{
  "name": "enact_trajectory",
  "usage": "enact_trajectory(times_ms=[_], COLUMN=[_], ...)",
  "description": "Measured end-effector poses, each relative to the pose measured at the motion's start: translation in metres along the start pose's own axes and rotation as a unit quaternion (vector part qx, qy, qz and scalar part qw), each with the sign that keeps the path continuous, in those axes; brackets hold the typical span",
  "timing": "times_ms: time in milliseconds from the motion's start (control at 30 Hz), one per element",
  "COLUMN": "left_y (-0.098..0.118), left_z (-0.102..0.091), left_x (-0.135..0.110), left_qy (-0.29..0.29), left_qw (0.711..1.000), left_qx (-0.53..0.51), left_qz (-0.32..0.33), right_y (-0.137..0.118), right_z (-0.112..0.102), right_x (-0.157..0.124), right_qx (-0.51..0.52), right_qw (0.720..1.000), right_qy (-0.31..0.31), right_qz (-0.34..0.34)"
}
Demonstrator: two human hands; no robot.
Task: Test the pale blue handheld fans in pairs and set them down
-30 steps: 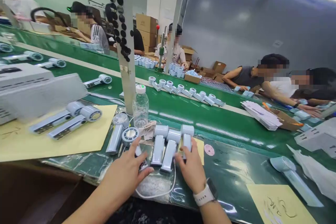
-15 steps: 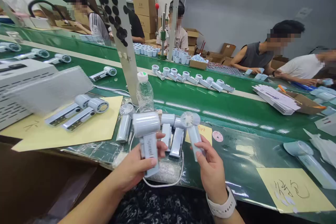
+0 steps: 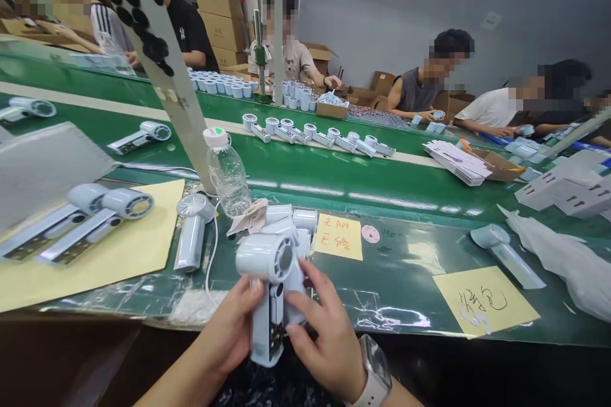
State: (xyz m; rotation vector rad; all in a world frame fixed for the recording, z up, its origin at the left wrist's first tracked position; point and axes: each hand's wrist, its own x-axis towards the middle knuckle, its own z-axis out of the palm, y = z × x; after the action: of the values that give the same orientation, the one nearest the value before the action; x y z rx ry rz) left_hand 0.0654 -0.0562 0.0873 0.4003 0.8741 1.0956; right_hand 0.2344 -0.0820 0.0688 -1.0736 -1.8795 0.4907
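Observation:
My left hand (image 3: 233, 318) grips a pale blue handheld fan (image 3: 262, 261) by its handle, fan head upward. A strip of the circuit board shows along the open side of that handle. Close on its right is my right hand (image 3: 324, 331), fingers apart, the fingertips at the handle's edge and at a pale blue part (image 3: 294, 289) behind it. Whether they press on either piece is unclear. Behind the held fan, several similar fans (image 3: 305, 219) lie bunched together, partly hidden. Another fan (image 3: 191, 235) rests to the left, beside a white cable (image 3: 213, 254).
A plastic bottle (image 3: 226, 172) stands by the metal post (image 3: 176, 102). Two fans (image 3: 114, 210) lie on yellow card (image 3: 162, 222) at left. Yellow notes (image 3: 338, 235) and a fan (image 3: 506, 254) lie rightward. Fans line the green conveyor (image 3: 305, 168); people work beyond it.
The left-hand fan has turned, so its open circuit side shows instead of its lettered side. My right hand has moved in beside it, apparently having let its fan down among the others. The view swung right.

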Motion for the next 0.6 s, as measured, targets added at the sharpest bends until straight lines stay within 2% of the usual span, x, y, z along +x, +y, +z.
enact_trajectory(times_ms=[33,100,200,267,333,367,433,467,533,567,600], left_y=[0.003,0.009,0.018,0.023,0.029,0.032,0.036,0.037,0.038,0.038,0.038], left_z=[-0.001,-0.002,-0.005,-0.007,-0.008,-0.008,-0.003,0.000,0.009,0.013,0.017], left_x=[0.000,0.002,0.006,0.008,0.007,0.006,0.004,0.003,0.003,0.003,0.003], left_qy=[0.018,0.044,0.056,0.041,0.003,-0.023,-0.067,-0.081,-0.094,-0.097,-0.102], left_qw=[1.000,0.998,0.991,0.990,0.991,0.990,0.984,0.982,0.979,0.978,0.977], left_qx=[0.003,0.008,0.001,-0.011,-0.018,-0.018,-0.022,-0.028,-0.045,-0.057,-0.069], left_qz=[0.014,0.052,0.122,0.134,0.135,0.141,0.161,0.170,0.175,0.175,0.174], right_y=[0.005,0.016,0.032,0.037,0.035,0.032,0.023,0.016,0.002,-0.005,-0.012], right_z=[-0.001,0.000,0.001,0.000,-0.003,-0.004,-0.004,-0.002,0.004,0.007,0.009], right_x=[0.003,0.012,0.029,0.035,0.034,0.031,0.023,0.019,0.014,0.014,0.016], right_qx=[0.004,-0.042,-0.155,-0.159,-0.135,-0.107,0.041,0.146,0.331,0.383,0.401], right_qw=[1.000,0.995,0.968,0.962,0.964,0.966,0.961,0.942,0.871,0.840,0.826], right_qy=[0.004,0.011,-0.044,-0.077,-0.072,-0.072,-0.087,-0.107,-0.155,-0.174,-0.188], right_qz=[0.012,0.090,0.191,0.208,0.218,0.226,0.258,0.282,0.327,0.343,0.350])
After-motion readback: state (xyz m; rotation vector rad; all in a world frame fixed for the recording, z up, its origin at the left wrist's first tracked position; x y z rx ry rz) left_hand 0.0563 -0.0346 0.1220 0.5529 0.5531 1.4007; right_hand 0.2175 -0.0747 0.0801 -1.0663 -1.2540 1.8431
